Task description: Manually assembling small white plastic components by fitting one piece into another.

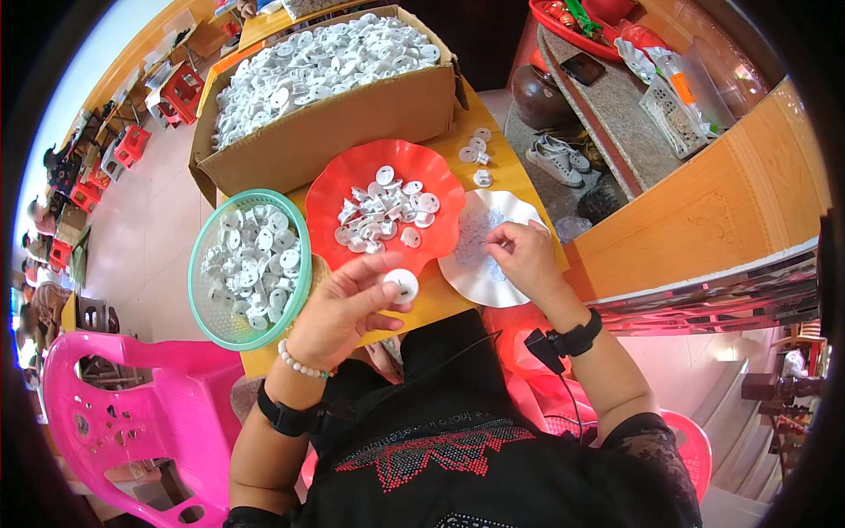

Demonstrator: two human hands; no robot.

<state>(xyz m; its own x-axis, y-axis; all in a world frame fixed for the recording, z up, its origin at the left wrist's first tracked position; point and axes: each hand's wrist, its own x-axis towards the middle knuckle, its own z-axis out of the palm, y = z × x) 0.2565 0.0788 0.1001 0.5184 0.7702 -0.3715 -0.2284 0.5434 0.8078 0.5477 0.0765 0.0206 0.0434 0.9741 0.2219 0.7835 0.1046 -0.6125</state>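
Note:
Between the thumb and fingers of my left hand (pixel 348 304) is a white round plastic part (pixel 402 286), its disc face turned up with a small dark slot in it. My right hand (pixel 526 257) is pinched over a white scalloped plate (pixel 519 290) that holds many tiny pale pieces (pixel 475 231); whatever its fingertips grip is too small to make out. Just beyond my left hand, a red scalloped plate (pixel 330 176) carries a loose heap of similar white parts (pixel 387 207). A green plastic basket (pixel 195 290) full of such parts stands left of it.
A large cardboard box (pixel 334 145) heaped with white parts takes up the back of the yellow table (pixel 519 172). Several loose parts (pixel 480 154) lie right of it. A pink plastic chair (pixel 132 396) stands at left, a wooden panel (pixel 704 202) at right.

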